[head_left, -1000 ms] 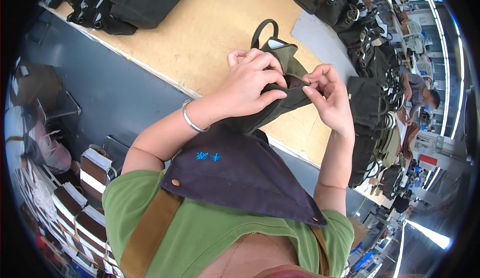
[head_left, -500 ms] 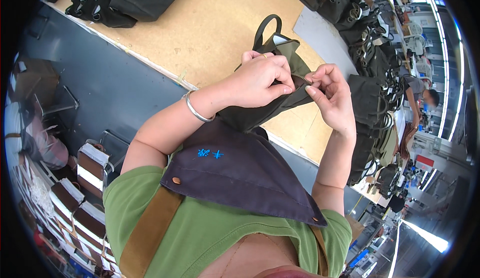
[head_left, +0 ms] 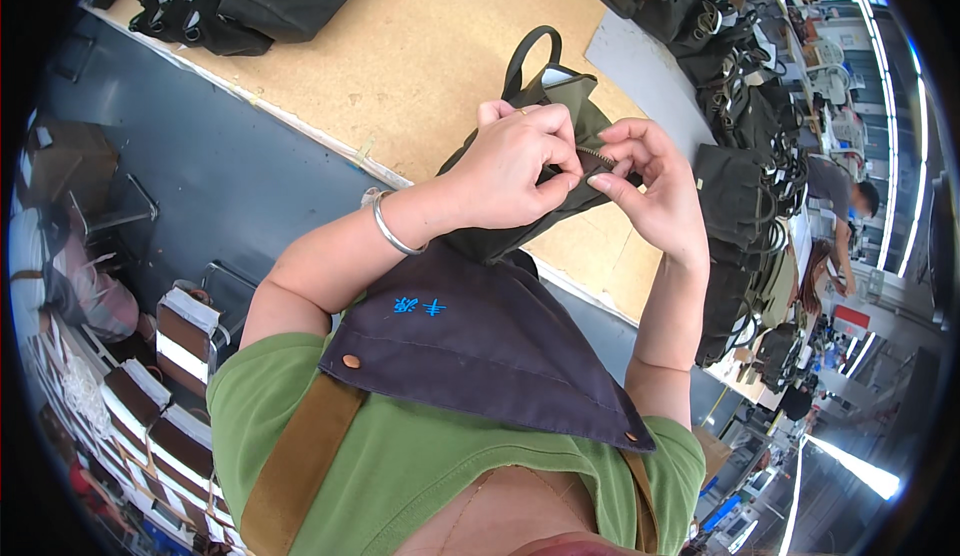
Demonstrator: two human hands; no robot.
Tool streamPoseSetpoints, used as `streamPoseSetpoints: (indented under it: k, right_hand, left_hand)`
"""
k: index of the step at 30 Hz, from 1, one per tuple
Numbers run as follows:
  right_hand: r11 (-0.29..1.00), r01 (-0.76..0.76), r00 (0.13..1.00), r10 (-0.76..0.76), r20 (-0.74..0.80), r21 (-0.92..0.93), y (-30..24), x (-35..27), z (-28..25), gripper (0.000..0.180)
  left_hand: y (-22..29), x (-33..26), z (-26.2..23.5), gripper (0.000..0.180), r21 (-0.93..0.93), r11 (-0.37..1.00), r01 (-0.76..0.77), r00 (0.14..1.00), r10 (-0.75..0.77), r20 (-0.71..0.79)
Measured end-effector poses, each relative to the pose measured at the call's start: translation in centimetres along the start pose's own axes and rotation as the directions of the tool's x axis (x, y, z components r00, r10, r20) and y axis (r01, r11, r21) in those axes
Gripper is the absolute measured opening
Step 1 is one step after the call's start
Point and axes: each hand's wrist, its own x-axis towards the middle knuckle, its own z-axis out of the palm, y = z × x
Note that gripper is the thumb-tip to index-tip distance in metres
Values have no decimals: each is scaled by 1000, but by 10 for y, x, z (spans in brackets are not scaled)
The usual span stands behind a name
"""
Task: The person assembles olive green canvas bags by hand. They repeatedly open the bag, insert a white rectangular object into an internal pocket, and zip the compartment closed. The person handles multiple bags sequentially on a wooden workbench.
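A dark olive fabric bag (head_left: 520,233) with a looped handle (head_left: 517,61) lies tilted at the table's near edge, its lighter green lining (head_left: 583,96) showing at the opening. My left hand (head_left: 525,164) is closed in a pinch on the bag's edge beside a brass-toothed zipper (head_left: 597,156). At the other end of that zipper, my right hand (head_left: 660,191) grips the edge between thumb and curled lower fingers, while its index finger is raised. Whether a zipper pull is between the fingers is hidden.
The bag rests by a tan work table (head_left: 420,76). Dark bags are heaped at its far left (head_left: 285,1) and in a long row along the right (head_left: 735,186). Another person (head_left: 835,191) works at the far right. Stacked brown-and-white pieces (head_left: 185,331) stand at lower left.
My right hand has shifted slightly left along the zipper, towards my left hand, and its index finger has lifted. The left hand stays nearly in place. The person at right has moved an arm.
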Motion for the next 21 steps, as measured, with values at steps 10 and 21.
streamPoseSetpoints:
  k: [10, 21]
  right_hand:
    - [1000, -14, 1000, 14, -10, -27, 4, 3, 1, 30]
    - [942, -39, 997, 59, 48, -334, -13, 0, 10, 54]
  left_hand:
    - [-2, -7, 2, 6, -128, 992, -15, 999, 11, -33]
    - [-47, 14, -55, 15, 416, 904, -101, 993, 62, 105]
